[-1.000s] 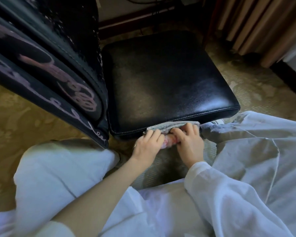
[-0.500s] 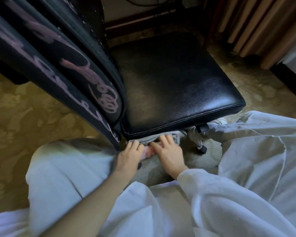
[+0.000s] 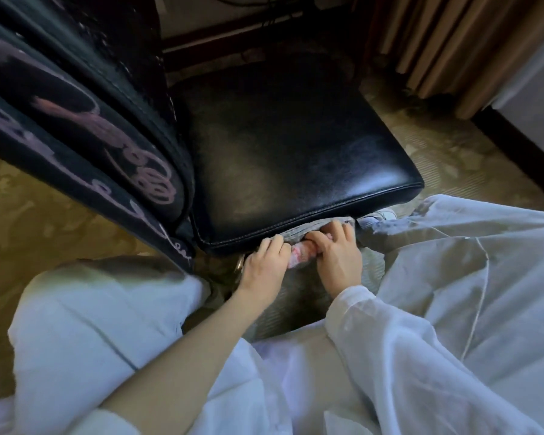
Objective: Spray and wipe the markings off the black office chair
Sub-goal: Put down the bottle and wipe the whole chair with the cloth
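Cloth (image 3: 308, 230): grey, with a pink-stained roll at its near side. I see it stretched between both grips and tucked up against the near edge of the seat.
Left grip (image 3: 266, 262): fingers curled, pinching the left end of the pink roll.
Right grip (image 3: 338, 255): fingers curled over the grey part, thumb on the right end of the roll, fingertips (image 3: 335, 227) touching the seat's underside.
Seat (image 3: 296, 158): black and glossy, directly beyond both grips.
Backrest (image 3: 76, 98): beyond and to the left of the left grip, leaning across my view.
Markings (image 3: 151, 180): pink loops and scrawls on the backrest, well apart from the cloth.
Change: half a second ago both grips pinched this same cloth a little below the seat's edge. Now they sit tight against it, further along toward the seat's middle. The markings look the same as before.
Floor (image 3: 44, 221): patterned carpet under and left of the grips.
Clothing: white trousers (image 3: 91, 324) near-left of the left grip, white sleeve (image 3: 374, 324) behind the right grip.
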{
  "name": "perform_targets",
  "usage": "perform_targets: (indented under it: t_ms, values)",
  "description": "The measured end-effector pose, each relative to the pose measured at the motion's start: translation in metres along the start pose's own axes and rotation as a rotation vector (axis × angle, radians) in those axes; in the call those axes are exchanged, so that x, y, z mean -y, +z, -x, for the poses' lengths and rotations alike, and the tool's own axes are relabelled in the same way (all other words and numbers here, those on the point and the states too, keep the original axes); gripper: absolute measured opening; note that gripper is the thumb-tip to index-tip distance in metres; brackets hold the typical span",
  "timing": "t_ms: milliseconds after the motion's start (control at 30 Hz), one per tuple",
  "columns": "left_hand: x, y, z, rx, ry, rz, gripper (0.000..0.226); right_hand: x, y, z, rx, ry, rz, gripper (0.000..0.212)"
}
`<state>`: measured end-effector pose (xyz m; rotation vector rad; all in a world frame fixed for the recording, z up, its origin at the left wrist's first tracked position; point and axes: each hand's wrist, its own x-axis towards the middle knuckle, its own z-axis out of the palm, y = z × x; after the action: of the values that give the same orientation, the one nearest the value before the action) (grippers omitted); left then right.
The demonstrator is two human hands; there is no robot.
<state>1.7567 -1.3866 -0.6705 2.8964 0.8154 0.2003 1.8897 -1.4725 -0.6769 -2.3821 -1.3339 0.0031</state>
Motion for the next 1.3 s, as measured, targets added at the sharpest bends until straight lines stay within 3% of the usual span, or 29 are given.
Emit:
perform_targets:
  t_ms: [167,333,467,600,667,767,1167,1300]
  values:
    - [-0.026,-0.023,-0.028,-0.025,0.053,0.037,0.039,-0.017,-0.034,-0.02,-0.062,0.06,-0.053,0.032]
    - [0.006,-0.094,-0.075,-0.228,0.018,-0.102,0.033,0.01,-0.073,-0.071,-0.232,-0.059,-0.119,0.04]
    - [0.03,-0.136,-0.107,-0.201,-0.124,-0.161,0.038,0.039,-0.085,-0.122,-0.107,-0.134,-0.075,0.044]
    - [0.04,-0.112,-0.095,0.027,-0.214,-0.176,0.038,0.044,-0.059,-0.127,0.203,-0.193,-0.019,0.047]
    - [0.043,-0.092,-0.082,0.096,-0.232,-0.135,0.043,0.041,-0.046,-0.115,0.275,-0.196,0.065,0.049]
    - [0.044,-0.075,-0.068,0.076,-0.243,-0.112,0.053,0.041,-0.039,-0.105,0.264,-0.195,0.074,0.05]
    - [0.025,-0.079,0.002,0.108,-0.178,-0.142,0.054,0.047,-0.046,-0.038,0.321,-0.219,0.028,0.052]
    - [0.012,-0.099,0.024,0.045,-0.148,-0.086,0.048,0.054,-0.056,-0.018,0.202,-0.231,-0.018,0.047]
